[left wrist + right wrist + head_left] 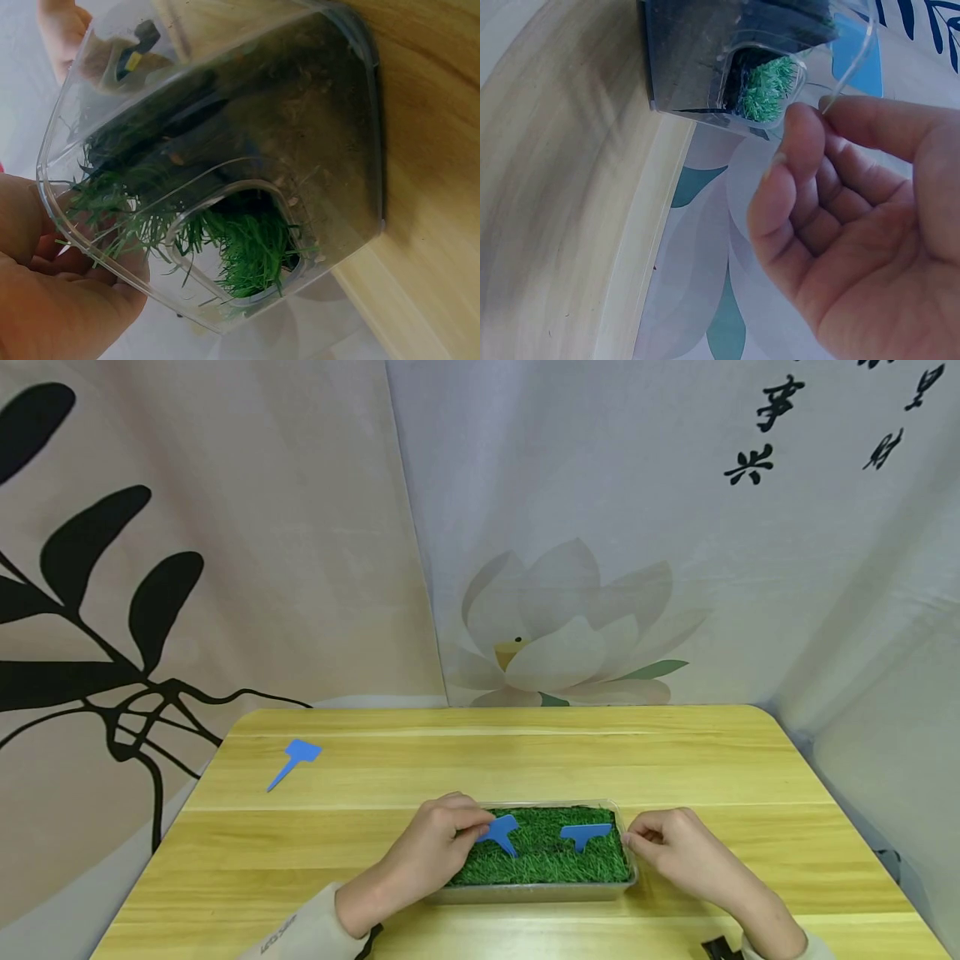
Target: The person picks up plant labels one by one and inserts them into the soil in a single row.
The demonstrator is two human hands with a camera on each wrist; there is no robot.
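Note:
A clear plastic box (536,892) filled with green artificial-looking grass (540,864) stands on the table. My left hand (427,843) reaches over its left end and pinches a blue T-shaped plant label (499,833), tilted above the grass. Another blue plant label (587,835) stands upright in the right half of the grass. At the box's right end, my right hand (693,853) pinches the clear rim between thumb and forefinger, as the right wrist view shows. Through the box wall (330,112) in the left wrist view, dark soil-like filling shows.
A third blue plant label (302,752) lies flat at the table's back left. The wooden table (480,752) ends at a printed curtain (315,527) behind. Dark wrist straps (722,948) show near the sleeves.

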